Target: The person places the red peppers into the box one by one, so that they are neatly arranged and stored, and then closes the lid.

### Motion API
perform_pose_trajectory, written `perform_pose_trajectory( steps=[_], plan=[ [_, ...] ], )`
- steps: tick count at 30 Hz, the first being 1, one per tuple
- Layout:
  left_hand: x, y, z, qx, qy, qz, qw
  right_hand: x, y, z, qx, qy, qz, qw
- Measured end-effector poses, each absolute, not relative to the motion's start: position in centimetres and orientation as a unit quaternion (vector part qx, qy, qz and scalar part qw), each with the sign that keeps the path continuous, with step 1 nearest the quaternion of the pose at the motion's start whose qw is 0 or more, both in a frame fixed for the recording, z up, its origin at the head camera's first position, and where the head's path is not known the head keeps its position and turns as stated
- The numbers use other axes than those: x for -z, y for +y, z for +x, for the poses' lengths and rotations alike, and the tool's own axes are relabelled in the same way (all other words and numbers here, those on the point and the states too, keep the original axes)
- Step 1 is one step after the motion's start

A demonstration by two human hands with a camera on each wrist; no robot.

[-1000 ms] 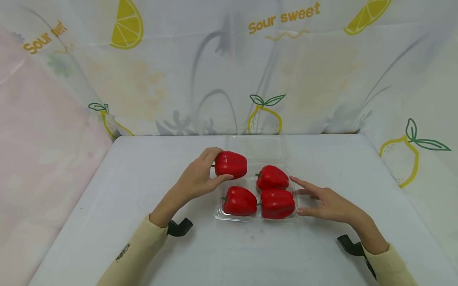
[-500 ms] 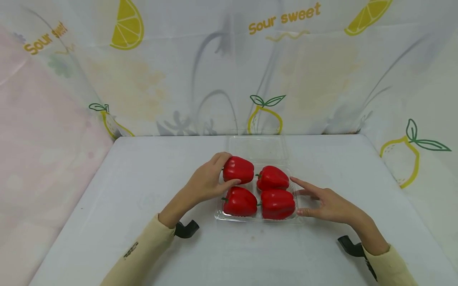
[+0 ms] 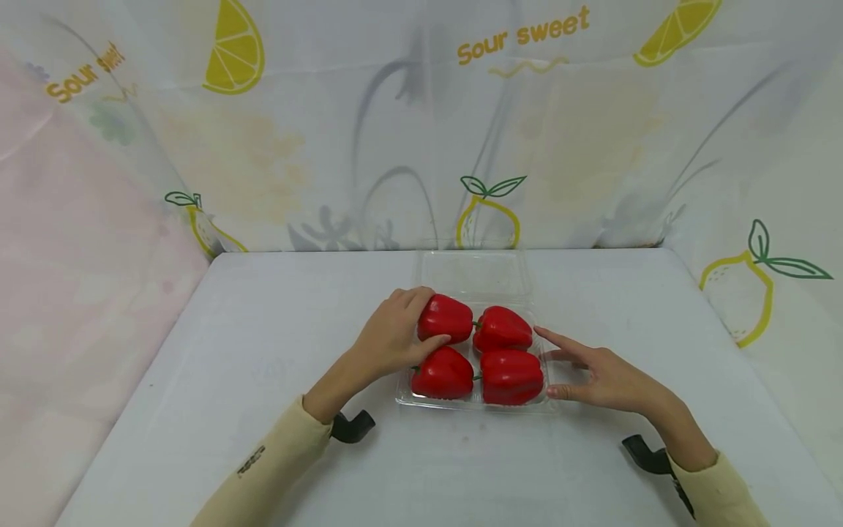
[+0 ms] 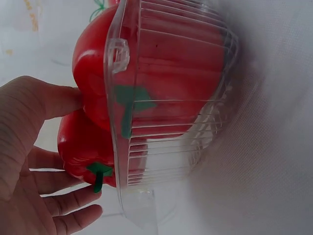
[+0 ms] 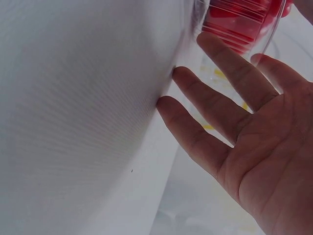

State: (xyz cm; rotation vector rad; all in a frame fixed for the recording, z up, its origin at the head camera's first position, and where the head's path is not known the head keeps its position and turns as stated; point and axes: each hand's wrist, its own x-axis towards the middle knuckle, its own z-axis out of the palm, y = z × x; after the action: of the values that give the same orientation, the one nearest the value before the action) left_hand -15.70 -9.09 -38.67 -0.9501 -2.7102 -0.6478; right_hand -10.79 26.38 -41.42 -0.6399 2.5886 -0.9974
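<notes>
My left hand (image 3: 388,333) grips a red bell pepper (image 3: 446,319) at the back left of a clear plastic clamshell box (image 3: 421,401). In the left wrist view, that pepper's green stem (image 4: 99,174) points toward the palm, and the thumb lies against the front-left pepper (image 4: 93,54). Three other red bell peppers sit in the box: front left (image 3: 443,375), front right (image 3: 512,377) and back right (image 3: 503,329). Fingers spread, my right hand (image 3: 606,377) stands at the box's right side; in the right wrist view its lower fingertips rest on the tabletop.
The box's transparent lid (image 3: 474,272) lies folded back toward the rear edge of the white table (image 3: 263,315). Behind and beside the table hangs a lemon-print cloth (image 3: 395,132). A black curved wrist mount (image 3: 353,427) juts from the left sleeve, another (image 3: 645,455) from the right.
My left hand has carried its pepper rightward and slightly down, from the box's left edge into the back-left place. The right hand and the other peppers have stayed put.
</notes>
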Motion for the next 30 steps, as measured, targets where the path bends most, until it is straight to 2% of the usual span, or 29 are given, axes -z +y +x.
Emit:
perform_pose_trajectory(
  steps=[5,20,30],
  plan=[
    [38.67,-8.81,-15.38,0.211,-0.925,-0.308,0.075,41.39,26.42,-10.76,0.346,0.899,-0.225,0.148],
    [38.42,-8.77,-14.84,0.199,-0.926,-0.309,0.085,41.34,26.39,-10.74,0.341,0.902,-0.218,0.151],
    [38.09,-8.74,-14.65,0.204,-0.925,-0.313,0.073,41.32,26.41,-10.79,0.344,0.9,-0.225,0.148]
  ],
)
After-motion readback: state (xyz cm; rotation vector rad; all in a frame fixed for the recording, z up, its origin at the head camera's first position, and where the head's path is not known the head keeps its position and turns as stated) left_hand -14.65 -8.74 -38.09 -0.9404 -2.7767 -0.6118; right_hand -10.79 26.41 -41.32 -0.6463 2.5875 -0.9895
